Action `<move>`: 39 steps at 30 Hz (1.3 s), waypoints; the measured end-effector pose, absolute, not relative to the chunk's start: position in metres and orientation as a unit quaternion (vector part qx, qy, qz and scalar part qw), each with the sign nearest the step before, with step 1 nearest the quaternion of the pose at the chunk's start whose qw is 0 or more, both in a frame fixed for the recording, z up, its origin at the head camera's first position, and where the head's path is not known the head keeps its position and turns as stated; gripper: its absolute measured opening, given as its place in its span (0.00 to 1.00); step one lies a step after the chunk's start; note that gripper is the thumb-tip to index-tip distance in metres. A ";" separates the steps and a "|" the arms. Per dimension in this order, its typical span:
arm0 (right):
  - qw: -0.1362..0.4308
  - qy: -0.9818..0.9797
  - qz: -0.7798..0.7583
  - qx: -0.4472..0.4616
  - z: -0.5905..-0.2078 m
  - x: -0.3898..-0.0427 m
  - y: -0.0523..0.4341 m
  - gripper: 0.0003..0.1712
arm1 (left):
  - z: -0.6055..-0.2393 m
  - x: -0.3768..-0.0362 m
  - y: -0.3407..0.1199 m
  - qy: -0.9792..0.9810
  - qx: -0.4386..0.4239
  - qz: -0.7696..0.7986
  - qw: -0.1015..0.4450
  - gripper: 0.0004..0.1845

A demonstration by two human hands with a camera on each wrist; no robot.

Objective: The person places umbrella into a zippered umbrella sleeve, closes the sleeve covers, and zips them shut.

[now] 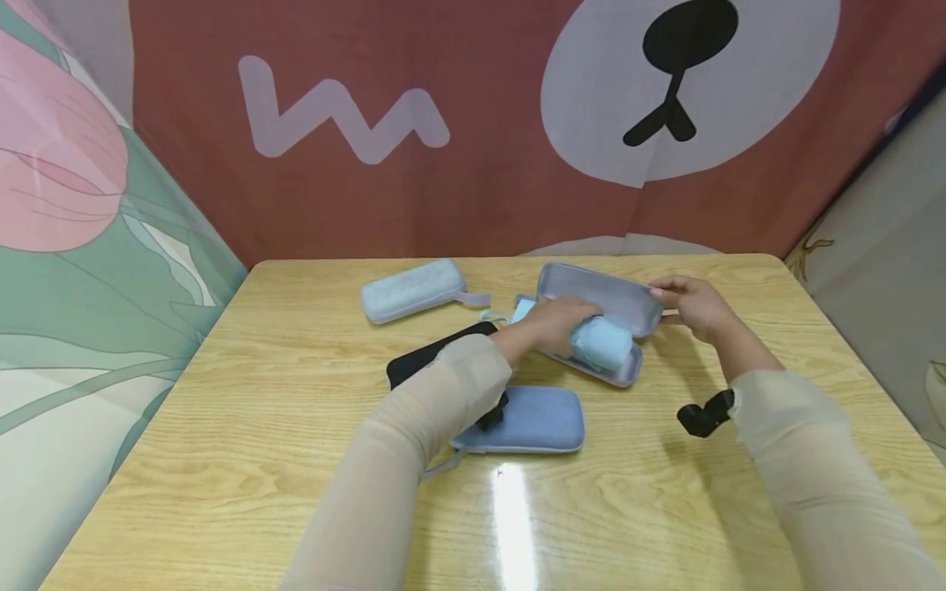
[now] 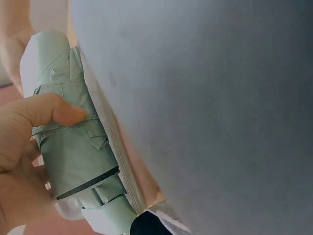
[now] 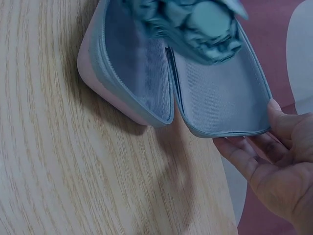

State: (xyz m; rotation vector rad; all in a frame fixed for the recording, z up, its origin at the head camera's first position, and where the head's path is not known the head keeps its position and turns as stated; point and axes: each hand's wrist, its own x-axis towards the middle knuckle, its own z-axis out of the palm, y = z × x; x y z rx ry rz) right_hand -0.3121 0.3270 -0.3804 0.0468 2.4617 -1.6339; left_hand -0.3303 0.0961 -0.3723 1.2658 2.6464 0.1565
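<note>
The folded umbrella (image 1: 602, 342), pale blue and rolled tight, lies half inside an open zip case (image 1: 624, 373) toward the far edge of the table (image 1: 222, 410), right of its middle. The left hand (image 1: 550, 324) curls over the roll, thumb pressed on its strap in the left wrist view, with the free end of the bundle sticking out past the fingers toward the case's near rim. The right hand (image 1: 695, 304) pinches the raised lid (image 1: 599, 295) at its right end, fingers straight along the outer shell and thumb on the rim, holding the two halves apart. By its look the umbrella is light and soft on the outside, its fabric likely to slip or unroll, so the firm middle over the strap seems the safest hold; the case shell appears semi-rigid and best steadied at the rim. A second closed case (image 1: 414, 289) rests near the far edge to the left, a third (image 1: 528, 419) nearer the person, beside a black pouch (image 1: 421, 361)
</note>
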 end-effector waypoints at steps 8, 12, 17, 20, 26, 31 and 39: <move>0.083 0.821 -0.564 0.023 -0.380 -0.312 0.327 0.33 | -0.377 -0.329 0.108 0.890 0.437 -0.004 0.134 0.36; 0.088 0.822 -0.562 0.023 -0.380 -0.312 0.326 0.33 | -0.378 -0.329 0.112 0.891 0.432 -0.018 0.141 0.36; 0.090 0.820 -0.565 0.025 -0.381 -0.312 0.326 0.34 | -0.382 -0.329 0.115 0.890 0.431 -0.028 0.146 0.36; 0.091 0.815 -0.572 0.028 -0.382 -0.312 0.326 0.35 | -0.384 -0.329 0.118 0.889 0.431 -0.037 0.153 0.37; 0.089 0.795 -0.598 0.042 -0.384 -0.311 0.323 0.34 | -0.383 -0.325 0.121 0.885 0.431 -0.057 0.165 0.37; 0.098 0.780 -0.616 0.055 -0.387 -0.311 0.323 0.30 | -0.385 -0.325 0.123 0.889 0.421 -0.060 0.170 0.37; 0.149 0.750 -0.641 0.065 -0.394 -0.313 0.321 0.42 | -0.389 -0.332 0.122 0.881 0.431 -0.063 0.185 0.37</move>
